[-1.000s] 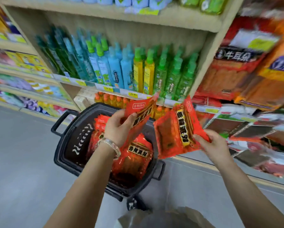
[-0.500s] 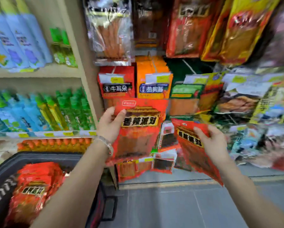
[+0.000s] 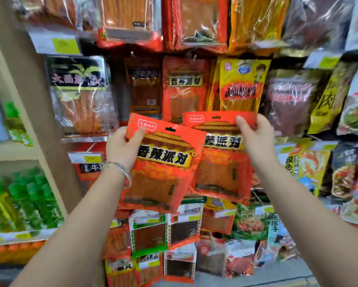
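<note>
My left hand (image 3: 120, 147) pinches the top left corner of a red snack packet (image 3: 163, 168) with a yellow label band, held upright and slightly tilted. My right hand (image 3: 253, 139) grips the top right of a second, identical red packet (image 3: 221, 170), which sits just behind and to the right of the first; their edges overlap. Both packets are raised in front of a rack of hanging snacks. A packet of the same kind (image 3: 184, 88) hangs on the rack directly above them. A silver bracelet (image 3: 120, 170) circles my left wrist.
Hanging snack bags fill the rack: a clear bag with orange sticks (image 3: 80, 96), a yellow packet (image 3: 240, 85), dark red bags (image 3: 288, 100). A beige shelf upright (image 3: 28, 104) stands left, with green bottles (image 3: 24, 201) beyond. Grey floor (image 3: 277, 276) runs below.
The view has swung up from the basket to the hanging rack. Both hands have lifted their red packets higher and brought them together, upright, in front of the rack.
</note>
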Demonstrator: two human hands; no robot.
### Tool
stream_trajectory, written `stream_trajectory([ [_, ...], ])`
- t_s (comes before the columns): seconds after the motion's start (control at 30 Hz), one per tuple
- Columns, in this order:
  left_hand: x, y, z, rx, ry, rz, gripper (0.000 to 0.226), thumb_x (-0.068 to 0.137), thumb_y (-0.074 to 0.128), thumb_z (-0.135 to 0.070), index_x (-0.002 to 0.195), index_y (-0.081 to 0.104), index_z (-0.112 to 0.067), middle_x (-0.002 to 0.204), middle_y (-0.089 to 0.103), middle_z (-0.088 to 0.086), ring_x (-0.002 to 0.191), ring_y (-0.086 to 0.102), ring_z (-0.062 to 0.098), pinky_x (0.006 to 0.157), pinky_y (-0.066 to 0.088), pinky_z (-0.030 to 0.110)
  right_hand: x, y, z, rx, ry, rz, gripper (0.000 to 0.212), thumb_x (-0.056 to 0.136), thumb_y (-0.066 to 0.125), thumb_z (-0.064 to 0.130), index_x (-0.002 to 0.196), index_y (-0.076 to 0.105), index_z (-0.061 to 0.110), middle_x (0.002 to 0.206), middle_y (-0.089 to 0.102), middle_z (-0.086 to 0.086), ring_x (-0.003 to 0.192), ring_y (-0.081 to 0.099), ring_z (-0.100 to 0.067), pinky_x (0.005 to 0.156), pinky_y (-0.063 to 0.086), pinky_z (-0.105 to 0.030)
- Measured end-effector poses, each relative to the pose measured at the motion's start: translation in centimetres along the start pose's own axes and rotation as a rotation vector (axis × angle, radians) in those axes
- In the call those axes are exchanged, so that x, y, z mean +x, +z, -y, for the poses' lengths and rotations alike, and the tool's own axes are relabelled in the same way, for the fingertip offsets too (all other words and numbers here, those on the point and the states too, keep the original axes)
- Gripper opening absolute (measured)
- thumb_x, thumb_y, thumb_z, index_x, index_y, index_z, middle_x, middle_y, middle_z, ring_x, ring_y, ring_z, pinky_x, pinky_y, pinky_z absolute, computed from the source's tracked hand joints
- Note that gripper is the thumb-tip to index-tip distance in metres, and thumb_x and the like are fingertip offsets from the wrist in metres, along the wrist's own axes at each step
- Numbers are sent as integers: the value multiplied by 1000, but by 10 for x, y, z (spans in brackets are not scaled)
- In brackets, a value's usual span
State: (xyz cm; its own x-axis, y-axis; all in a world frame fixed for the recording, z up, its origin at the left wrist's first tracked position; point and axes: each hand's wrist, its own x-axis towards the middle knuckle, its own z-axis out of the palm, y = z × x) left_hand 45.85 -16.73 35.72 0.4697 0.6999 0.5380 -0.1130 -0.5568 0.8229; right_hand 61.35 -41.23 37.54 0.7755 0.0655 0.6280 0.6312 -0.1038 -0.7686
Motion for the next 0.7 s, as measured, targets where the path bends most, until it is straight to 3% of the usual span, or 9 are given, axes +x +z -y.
stream_trajectory([
  [0.1, 26, 10, -3, 28, 64, -42, 50, 85, 62, -45, 72, 59, 3, 70, 59, 13, 65, 48, 15, 63, 38, 35, 41, 24, 11, 160, 39, -5, 13, 84, 64, 33, 82, 65, 21, 87, 68, 1, 80, 62, -14, 82, 51, -37],
  [0.17, 43, 17, -3, 8, 70, -41, 46, 83, 64, -44, 63, 55, -4, 60, 54, 4, 58, 45, 11, 58, 39, 31, 66, 42, 16, 273, 58, 13, 11, 81, 66, 33, 80, 66, 22, 90, 70, -2, 83, 63, -16, 86, 52, -41],
  [0.27, 68, 25, 0, -9, 80, -44, 42, 82, 66, -43, 54, 54, -13, 49, 44, -9, 45, 38, -1, 47, 31, 16, 100, 67, 21, 399, 77, 38, 9, 80, 68, 28, 80, 65, 19, 81, 69, 3, 76, 63, -13, 78, 52, -36],
  [0.37, 90, 31, -1, -60, 100, -13, 34, 82, 67, -39, 53, 61, -24, 46, 52, -14, 44, 43, -6, 47, 34, 10, 130, 86, 26, 469, 112, 73, 7, 80, 69, 25, 82, 66, 20, 82, 69, 2, 77, 64, -15, 76, 53, -37],
  [0.43, 103, 36, -2, -93, 107, 2, 38, 81, 66, -43, 63, 63, -10, 58, 57, -6, 55, 49, 3, 58, 41, 23, 147, 95, 28, 513, 144, 77, 8, 80, 69, 21, 87, 65, 18, 86, 67, -3, 80, 63, -18, 78, 54, -39],
  [0.5, 113, 41, -3, -119, 94, -8, 57, 75, 66, -51, 75, 58, 5, 67, 56, 5, 63, 50, 12, 63, 44, 35, 160, 101, 29, 525, 139, 68, 8, 81, 69, 18, 88, 65, 17, 88, 66, -5, 81, 62, -19, 80, 53, -37],
  [0.6, 122, 50, -8, -160, 59, -14, 60, 65, 64, -61, 73, 59, -2, 71, 58, 6, 68, 54, 16, 73, 50, 47, 174, 104, 28, 468, 101, 67, 5, 80, 68, 19, 79, 63, 19, 89, 65, -6, 86, 61, -22, 86, 52, -41],
  [0.7, 130, 60, -9, -196, 46, 5, 47, 65, 66, -60, 63, 61, -14, 71, 62, 7, 69, 59, 20, 77, 51, 50, 184, 105, 24, 461, 121, 93, 8, 80, 69, 18, 87, 65, 16, 88, 69, -3, 81, 67, -17, 72, 56, -34],
])
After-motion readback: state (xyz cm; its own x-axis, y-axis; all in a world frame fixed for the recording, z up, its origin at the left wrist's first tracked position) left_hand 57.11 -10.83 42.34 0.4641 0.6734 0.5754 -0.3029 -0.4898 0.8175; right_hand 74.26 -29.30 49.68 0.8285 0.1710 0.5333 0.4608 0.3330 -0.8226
